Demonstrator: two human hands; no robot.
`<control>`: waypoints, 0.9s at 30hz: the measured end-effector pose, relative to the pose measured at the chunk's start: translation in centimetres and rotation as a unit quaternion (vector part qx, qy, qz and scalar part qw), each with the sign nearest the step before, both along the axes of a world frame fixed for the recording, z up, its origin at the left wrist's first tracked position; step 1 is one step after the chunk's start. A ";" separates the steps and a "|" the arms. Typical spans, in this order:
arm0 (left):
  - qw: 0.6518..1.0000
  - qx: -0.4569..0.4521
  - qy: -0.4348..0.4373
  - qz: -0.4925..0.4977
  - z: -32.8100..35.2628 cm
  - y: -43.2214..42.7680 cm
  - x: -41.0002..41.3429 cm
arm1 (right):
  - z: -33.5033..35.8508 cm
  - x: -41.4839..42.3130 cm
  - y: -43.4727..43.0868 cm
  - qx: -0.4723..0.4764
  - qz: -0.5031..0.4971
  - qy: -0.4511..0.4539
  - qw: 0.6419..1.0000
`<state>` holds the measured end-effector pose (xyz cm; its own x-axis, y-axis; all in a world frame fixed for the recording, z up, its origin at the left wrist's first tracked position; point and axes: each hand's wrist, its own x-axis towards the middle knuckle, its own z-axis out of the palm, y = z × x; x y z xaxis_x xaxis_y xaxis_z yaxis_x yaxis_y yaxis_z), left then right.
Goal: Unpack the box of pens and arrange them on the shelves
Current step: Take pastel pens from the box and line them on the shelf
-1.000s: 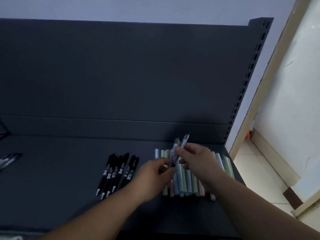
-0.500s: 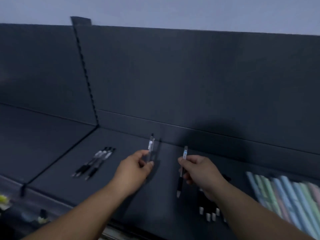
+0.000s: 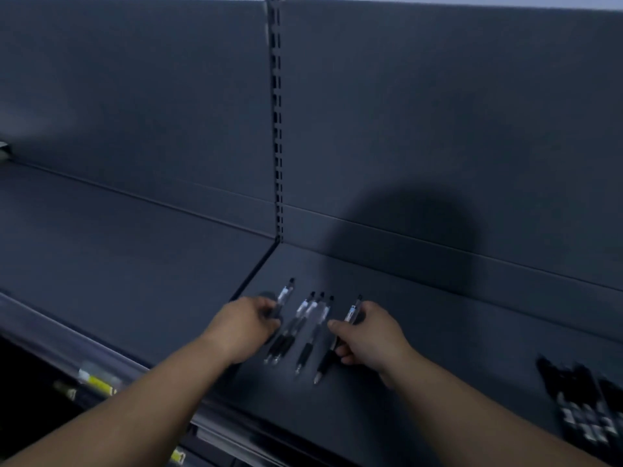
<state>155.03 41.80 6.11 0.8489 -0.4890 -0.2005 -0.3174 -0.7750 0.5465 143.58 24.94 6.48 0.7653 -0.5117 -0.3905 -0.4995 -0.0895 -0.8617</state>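
1. While both arms reach in over the dark shelf [image 3: 438, 348], the left hand [image 3: 247, 323] curls its fingers round a clear-barrelled pen [image 3: 285, 294], whose clicker end pokes up and away past the knuckles
2. Over on the other side, the right hand [image 3: 367, 335] pinches a second pen [image 3: 352, 311] between thumb and fingers, tilted, with its black grip and tip showing below the palm; whether the tip touches the shelf, I cannot tell
3. Right between the two hands, three pens [image 3: 308, 326] lie flat on the shelf, side by side and nearly parallel, tips toward the front edge
4. Far right, and blurred, a cluster of black pens [image 3: 580, 399] lies on the same shelf, well apart from both hands
5. Behind it all, a slotted upright [image 3: 277, 129] splits the grey back panel [image 3: 438, 112] and comes down to the shelf just behind the left hand
6. Lower left, below the shelf's front edge, yellow labels [image 3: 97, 382] show, too blurred to read
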 end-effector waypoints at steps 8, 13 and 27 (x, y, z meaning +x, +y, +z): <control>0.998 -0.030 -0.024 -0.054 -1.4 0.3 -0.5 | 0.0 0.3 1.5 -0.084 0.064 0.018 0.994; 0.997 -0.041 -0.037 -0.058 -1.2 -0.4 -1.6 | -0.5 -0.4 1.4 -0.085 0.078 0.005 0.993; 0.992 -0.016 -0.100 0.075 0.5 3.0 -11.7 | 0.0 -5.6 -1.0 -0.167 0.153 -0.077 0.971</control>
